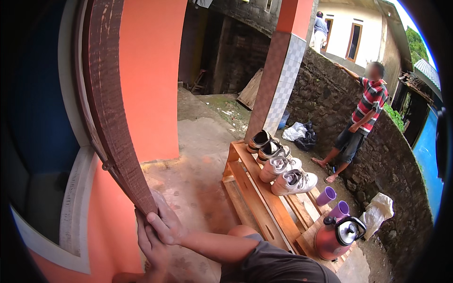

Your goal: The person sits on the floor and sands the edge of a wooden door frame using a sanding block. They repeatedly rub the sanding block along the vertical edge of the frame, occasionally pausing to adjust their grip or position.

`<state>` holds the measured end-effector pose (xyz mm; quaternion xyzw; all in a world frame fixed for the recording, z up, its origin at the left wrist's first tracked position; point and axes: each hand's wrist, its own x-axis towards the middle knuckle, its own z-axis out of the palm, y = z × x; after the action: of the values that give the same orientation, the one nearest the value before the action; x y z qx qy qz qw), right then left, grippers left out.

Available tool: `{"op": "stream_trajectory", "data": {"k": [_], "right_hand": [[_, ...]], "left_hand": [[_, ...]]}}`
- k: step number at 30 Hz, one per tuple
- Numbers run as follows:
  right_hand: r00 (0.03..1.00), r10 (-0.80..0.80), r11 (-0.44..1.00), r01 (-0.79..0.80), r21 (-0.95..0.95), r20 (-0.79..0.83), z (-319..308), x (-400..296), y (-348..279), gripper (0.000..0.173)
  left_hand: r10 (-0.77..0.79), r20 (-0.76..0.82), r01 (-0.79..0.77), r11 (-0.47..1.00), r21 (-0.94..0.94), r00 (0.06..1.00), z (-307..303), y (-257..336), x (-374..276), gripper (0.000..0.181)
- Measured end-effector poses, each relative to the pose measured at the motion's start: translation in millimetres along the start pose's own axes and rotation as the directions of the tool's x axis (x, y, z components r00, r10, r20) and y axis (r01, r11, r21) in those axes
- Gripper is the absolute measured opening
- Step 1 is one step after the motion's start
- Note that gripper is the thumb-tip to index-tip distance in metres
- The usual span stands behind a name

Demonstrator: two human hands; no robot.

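Note:
A dark brown wooden window sash (116, 116) stands swung out from the wall, its rough, scuffed edge towards me. My right hand (166, 221) grips its lower corner, the thumb over the bottom end and the fingers partly hidden behind the wood. Just beneath, my left hand (150, 242) holds the same corner, its fingers up along the sash's left side. The two hands touch. A small metal eye fitting (107, 165) sits on the sash's side. To the left is the pale window frame (72, 198) with a dark opening.
On my right a wooden rack (254, 173) carries sneakers (293, 182), purple cups (325, 195) and a red kettle (334, 237). A tiled pillar (277, 81) rises behind it. A person (368, 106) in a striped shirt leans on a stone wall (318, 85); another person (320, 30) stands farther off.

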<state>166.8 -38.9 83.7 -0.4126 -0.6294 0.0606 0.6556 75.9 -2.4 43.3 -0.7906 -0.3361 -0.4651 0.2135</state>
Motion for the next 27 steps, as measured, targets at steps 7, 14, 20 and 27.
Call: {"op": "stream_trajectory", "data": {"k": [7,14,20,27], "right_hand": [[0.995,0.044,0.999,-0.046,0.017,0.091,-5,3,-4,0.064],[0.978,0.199,0.967,-0.207,0.147,0.067,-17,3,-12,0.065],[0.991,0.136,0.987,-0.136,0.088,0.007,-23,5,-11,0.064],[0.97,0.221,0.966,-0.231,0.115,0.096,-23,4,-17,0.063]], "left_hand": [[-0.316,0.447,0.514,0.173,-0.84,0.837,-26,-5,15,0.042],[-0.38,0.592,0.618,-0.063,-0.783,0.711,-5,-1,15,0.044],[-0.23,0.593,0.601,-0.043,-0.798,0.771,-17,10,-9,0.048],[-0.477,0.559,0.488,-0.276,-0.828,0.678,-12,33,-4,0.046]]}}
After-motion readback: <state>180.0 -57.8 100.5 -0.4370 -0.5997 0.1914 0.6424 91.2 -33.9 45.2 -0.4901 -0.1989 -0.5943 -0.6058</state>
